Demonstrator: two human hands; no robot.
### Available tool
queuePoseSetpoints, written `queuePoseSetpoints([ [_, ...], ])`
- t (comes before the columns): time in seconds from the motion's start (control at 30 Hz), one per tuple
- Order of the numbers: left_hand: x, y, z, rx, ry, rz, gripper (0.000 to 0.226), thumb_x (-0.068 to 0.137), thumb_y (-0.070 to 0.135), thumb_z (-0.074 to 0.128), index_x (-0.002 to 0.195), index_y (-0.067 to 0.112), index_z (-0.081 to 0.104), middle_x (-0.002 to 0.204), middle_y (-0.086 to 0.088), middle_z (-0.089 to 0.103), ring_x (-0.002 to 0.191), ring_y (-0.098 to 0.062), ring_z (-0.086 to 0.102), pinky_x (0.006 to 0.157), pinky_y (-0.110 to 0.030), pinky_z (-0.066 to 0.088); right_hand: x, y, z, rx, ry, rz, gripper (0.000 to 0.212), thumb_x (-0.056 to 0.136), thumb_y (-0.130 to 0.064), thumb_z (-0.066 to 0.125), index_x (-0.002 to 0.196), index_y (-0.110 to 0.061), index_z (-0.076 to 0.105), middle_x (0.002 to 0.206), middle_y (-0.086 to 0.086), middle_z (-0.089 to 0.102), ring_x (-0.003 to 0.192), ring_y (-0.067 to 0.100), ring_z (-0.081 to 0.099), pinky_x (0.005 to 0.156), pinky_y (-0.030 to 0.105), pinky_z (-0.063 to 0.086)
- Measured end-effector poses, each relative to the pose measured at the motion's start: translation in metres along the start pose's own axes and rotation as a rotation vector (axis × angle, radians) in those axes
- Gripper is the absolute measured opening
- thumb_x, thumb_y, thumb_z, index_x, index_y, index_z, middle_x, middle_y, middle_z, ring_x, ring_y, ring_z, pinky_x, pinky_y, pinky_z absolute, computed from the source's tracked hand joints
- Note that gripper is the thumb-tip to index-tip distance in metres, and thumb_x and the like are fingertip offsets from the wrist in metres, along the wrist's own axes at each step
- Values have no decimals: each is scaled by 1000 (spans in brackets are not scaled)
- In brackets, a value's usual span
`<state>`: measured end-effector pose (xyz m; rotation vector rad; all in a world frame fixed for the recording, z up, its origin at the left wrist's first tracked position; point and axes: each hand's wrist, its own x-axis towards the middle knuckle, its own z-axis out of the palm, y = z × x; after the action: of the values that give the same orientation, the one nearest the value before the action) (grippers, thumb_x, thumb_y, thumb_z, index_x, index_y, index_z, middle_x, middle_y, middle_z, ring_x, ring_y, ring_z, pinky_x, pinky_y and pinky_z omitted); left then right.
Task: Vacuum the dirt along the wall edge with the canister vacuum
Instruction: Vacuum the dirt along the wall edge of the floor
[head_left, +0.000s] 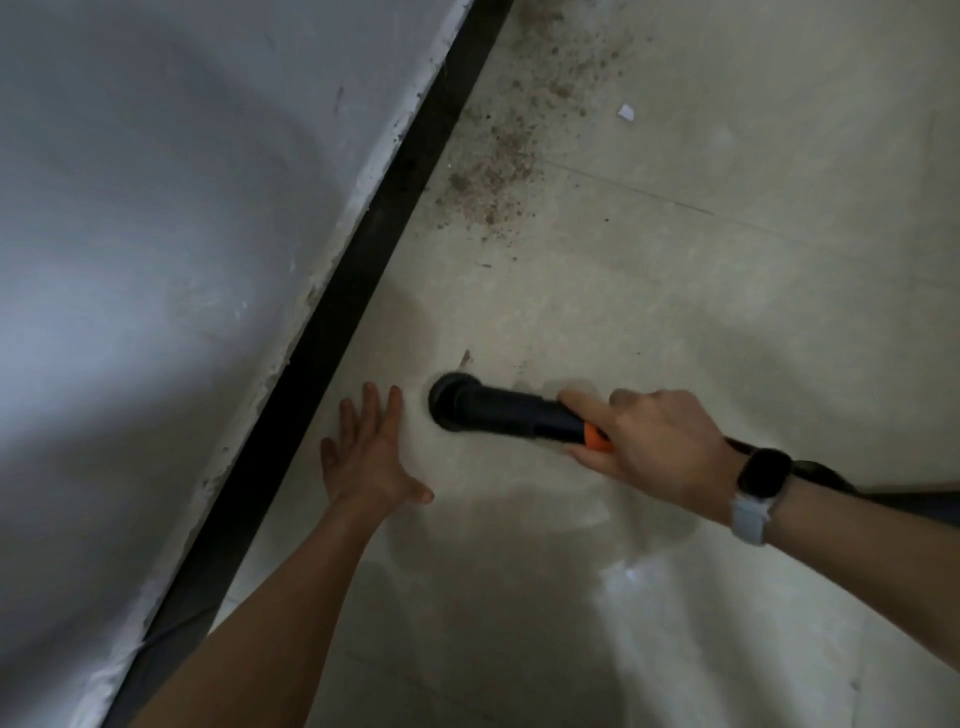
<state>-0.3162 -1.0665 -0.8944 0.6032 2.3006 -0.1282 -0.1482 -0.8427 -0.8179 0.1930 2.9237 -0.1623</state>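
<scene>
A grey wall (156, 234) fills the left of the frame, edged by a black baseboard (358, 270). At centre, the left hand (366, 457) lies flat, fingers spread. Beside it, the right hand (649, 447) grips the vacuum nozzle (498, 410), mouth on the floor (727, 286). Dirt (498, 171) remains in the upper centre, so the nozzle likely needs to advance there.

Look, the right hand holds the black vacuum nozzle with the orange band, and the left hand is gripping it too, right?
Not quite. In the head view the right hand does hold the black vacuum nozzle with the orange band, but the left hand is open with fingers spread, apart from the nozzle.
</scene>
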Motion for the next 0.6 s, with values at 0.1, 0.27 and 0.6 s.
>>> queuePoseSetpoints([
  [0.1,-2,0,-1,7,9,-3,134,63,49,81,146,32,-22,154,3,-30,144,-24,-21,115,-51,8,-7,-10,4,-12,-20,-43,49,81,-50,64,122,-23,61,67,10,62,45,30,57,43,27,35],
  [0.27,-1,6,-3,-13,-8,-31,134,62,44,84,147,33,-19,155,4,-29,144,-25,-20,114,-52,13,14,9,4,32,42,68,57,88,-60,38,138,-33,42,87,7,65,67,29,63,52,25,28],
  [0.6,-1,3,-2,-33,15,-14,133,61,46,83,148,34,-17,155,6,-29,144,-23,-21,115,-51,10,28,13,2,104,-25,60,51,89,-57,44,135,-35,43,88,3,65,73,25,64,54,24,27],
])
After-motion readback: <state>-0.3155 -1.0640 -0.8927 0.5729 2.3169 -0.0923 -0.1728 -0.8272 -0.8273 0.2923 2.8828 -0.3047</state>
